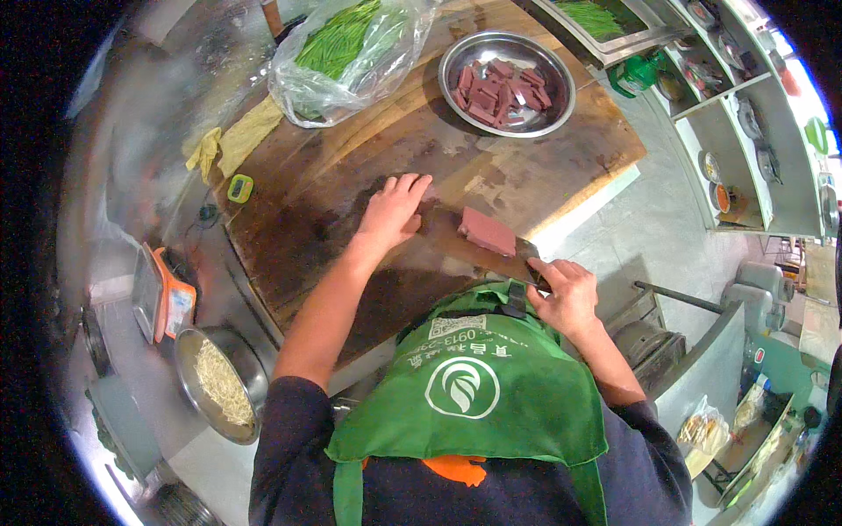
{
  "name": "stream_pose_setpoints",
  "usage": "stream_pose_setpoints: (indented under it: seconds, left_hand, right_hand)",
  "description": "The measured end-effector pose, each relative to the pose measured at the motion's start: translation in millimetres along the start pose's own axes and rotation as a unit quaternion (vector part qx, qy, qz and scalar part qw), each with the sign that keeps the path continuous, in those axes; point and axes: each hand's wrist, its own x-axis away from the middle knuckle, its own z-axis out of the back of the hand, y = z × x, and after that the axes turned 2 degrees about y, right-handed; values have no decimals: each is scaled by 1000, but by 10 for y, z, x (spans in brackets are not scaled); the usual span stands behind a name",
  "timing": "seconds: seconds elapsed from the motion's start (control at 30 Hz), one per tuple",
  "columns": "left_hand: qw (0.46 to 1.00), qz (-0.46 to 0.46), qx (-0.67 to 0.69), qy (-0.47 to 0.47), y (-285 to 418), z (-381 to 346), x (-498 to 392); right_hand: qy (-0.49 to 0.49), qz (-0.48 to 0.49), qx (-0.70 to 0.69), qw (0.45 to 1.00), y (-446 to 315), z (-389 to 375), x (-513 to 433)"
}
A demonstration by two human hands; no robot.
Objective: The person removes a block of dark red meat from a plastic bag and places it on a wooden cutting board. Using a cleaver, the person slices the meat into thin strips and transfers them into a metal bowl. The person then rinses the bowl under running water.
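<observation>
My right hand (566, 289) grips the handle end of a kitchen knife (520, 268) at the near right edge of the wooden cutting table (316, 217). The knife's wide dark blade lies nearly flat, and a reddish-brown block (488, 232), like set blood curd, appears to rest on it. To the left of the block, my left hand (393, 209) is palm down over the damp wood, thumb apart from the fingers. Nothing shows in its grasp; the underside is hidden. Farther back, a steel bowl (450, 108) holds several cut pieces (500, 92) of similar colour.
A clear plastic bag (289, 85) of green stalks (339, 39) sits at the back left. Near it are a yellow cloth (250, 135) and a small green timer (240, 189). Left of the table stand an orange scale (174, 296) and a steel bowl (253, 358) of pale shreds (220, 384).
</observation>
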Motion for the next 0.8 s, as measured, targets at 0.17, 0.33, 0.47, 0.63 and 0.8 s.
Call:
stream_pose_setpoints:
  seconds: [0.17, 0.33, 0.47, 0.63, 0.8]
  left_hand:
    - [987, 46, 137, 73, 36, 425, 35]
    - [922, -168, 350, -11, 493, 901, 14]
    - [939, -148, 286, -118, 707, 916, 39]
    - [942, -149, 275, -123, 602, 852, 66]
    - [948, -147, 264, -100, 541, 767, 186]
  right_hand:
    - [-16, 64, 23, 998, -10, 122, -55]
    - [-46, 135, 36, 989, 9, 252, -276]
    - [-61, 176, 38, 982, -4, 256, -417]
    - [-62, 199, 32, 977, 9, 183, -457]
    - [-49, 202, 29, 978, -66, 113, -400]
